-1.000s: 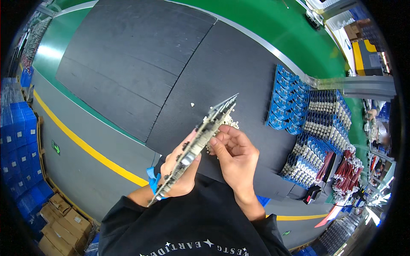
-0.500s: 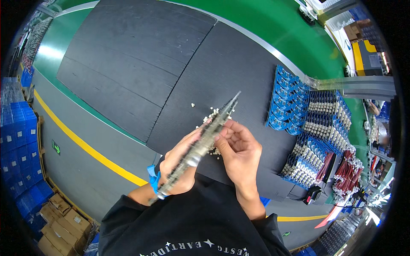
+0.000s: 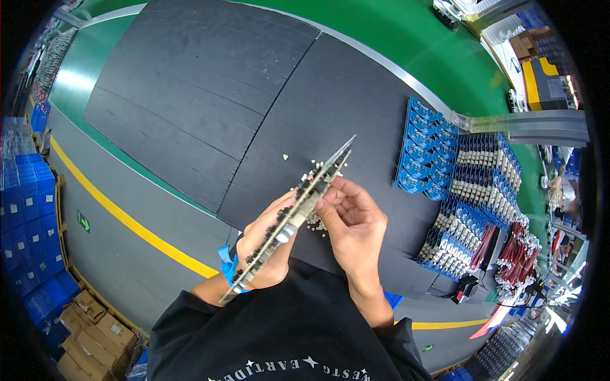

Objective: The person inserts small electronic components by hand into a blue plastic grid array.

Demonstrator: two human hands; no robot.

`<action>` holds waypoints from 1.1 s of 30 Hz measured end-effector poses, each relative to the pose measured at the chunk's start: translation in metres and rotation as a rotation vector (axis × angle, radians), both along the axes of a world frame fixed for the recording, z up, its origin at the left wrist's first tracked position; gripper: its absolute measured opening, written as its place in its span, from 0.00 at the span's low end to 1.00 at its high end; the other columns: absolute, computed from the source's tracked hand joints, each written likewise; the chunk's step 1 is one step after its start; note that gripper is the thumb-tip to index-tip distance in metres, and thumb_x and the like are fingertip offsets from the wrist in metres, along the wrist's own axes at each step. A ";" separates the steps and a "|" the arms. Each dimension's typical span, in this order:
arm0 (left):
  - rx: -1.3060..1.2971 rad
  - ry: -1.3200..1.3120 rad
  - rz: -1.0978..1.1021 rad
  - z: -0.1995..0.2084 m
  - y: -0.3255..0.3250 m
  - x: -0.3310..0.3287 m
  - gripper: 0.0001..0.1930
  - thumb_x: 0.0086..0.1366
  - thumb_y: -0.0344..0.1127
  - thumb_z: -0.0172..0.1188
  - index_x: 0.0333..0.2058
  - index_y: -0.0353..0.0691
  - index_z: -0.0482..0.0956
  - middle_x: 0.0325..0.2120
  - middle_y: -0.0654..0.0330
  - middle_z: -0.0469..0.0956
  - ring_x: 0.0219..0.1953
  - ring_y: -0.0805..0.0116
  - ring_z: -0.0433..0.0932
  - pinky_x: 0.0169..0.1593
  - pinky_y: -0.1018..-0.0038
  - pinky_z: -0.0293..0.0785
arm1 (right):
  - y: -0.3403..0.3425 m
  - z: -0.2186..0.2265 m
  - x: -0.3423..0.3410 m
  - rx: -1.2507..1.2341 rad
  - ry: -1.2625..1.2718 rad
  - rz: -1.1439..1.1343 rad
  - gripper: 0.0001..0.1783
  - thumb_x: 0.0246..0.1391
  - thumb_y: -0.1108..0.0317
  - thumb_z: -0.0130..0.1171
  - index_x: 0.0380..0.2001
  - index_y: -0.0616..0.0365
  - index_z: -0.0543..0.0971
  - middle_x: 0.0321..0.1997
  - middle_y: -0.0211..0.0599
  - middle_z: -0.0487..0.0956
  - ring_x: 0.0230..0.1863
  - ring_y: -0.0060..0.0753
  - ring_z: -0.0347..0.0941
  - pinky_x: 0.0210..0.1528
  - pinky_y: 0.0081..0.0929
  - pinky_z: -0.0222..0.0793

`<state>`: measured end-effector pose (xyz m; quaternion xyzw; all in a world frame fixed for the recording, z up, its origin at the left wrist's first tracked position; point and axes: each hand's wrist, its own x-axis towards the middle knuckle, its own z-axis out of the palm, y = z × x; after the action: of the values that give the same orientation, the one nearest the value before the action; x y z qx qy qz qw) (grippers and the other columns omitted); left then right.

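Note:
A circuit board panel [image 3: 293, 219] is held up nearly edge-on above the table, slanting from my left wrist up to the far right. Rows of dark components line one side of it and pale connectors the other. My left hand [image 3: 270, 232] is closed around it from the left, fingers partly hidden behind the board. My right hand [image 3: 356, 219] is at its right side, thumb and forefinger pinched against the pale connectors, the other fingers curled. Whether a small piece sits between those fingertips is hidden. Small white pieces [image 3: 316, 222] lie scattered on the table beneath and around the board.
A black mat [image 3: 190, 82] covers the table. To the right stand blue circuit board panels [image 3: 419, 152], stacked boards with white connectors [image 3: 480, 168], and bundles of dark red wires [image 3: 516, 257]. Blue boxes [image 3: 28, 209] and cardboard cartons [image 3: 95, 330] stand on the floor at left.
The board, blurred half a second ago, now shows sharply and has turned slightly, its dark components more visible. Both hands keep their hold in nearly the same place.

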<state>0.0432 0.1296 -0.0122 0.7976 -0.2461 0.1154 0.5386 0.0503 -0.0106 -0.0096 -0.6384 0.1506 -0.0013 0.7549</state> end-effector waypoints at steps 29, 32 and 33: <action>-0.090 -0.011 -0.055 0.007 -0.003 0.011 0.22 0.53 0.11 0.43 0.50 0.27 0.62 0.50 0.35 0.64 0.54 0.43 0.63 0.55 0.61 0.61 | 0.011 0.010 0.003 0.020 -0.126 0.009 0.22 0.43 0.85 0.59 0.44 0.68 0.68 0.31 0.36 0.74 0.34 0.22 0.72 0.40 0.19 0.70; -0.204 0.206 -0.041 0.012 -0.004 0.010 0.22 0.53 0.11 0.43 0.50 0.27 0.62 0.50 0.35 0.64 0.54 0.43 0.64 0.55 0.61 0.61 | 0.010 0.010 0.002 0.017 -0.102 0.000 0.21 0.42 0.84 0.59 0.43 0.68 0.68 0.30 0.34 0.74 0.33 0.22 0.72 0.40 0.18 0.70; -0.211 0.219 -0.050 0.013 -0.003 0.011 0.22 0.54 0.11 0.44 0.49 0.27 0.62 0.50 0.35 0.63 0.54 0.43 0.64 0.54 0.62 0.62 | 0.010 0.011 0.001 -0.003 -0.088 -0.012 0.21 0.42 0.84 0.59 0.43 0.68 0.69 0.29 0.34 0.74 0.33 0.22 0.72 0.40 0.18 0.70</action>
<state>0.0542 0.1267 0.0006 0.7378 -0.1920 0.0395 0.6459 0.0514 -0.0002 0.0016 -0.6380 0.1211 -0.0341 0.7597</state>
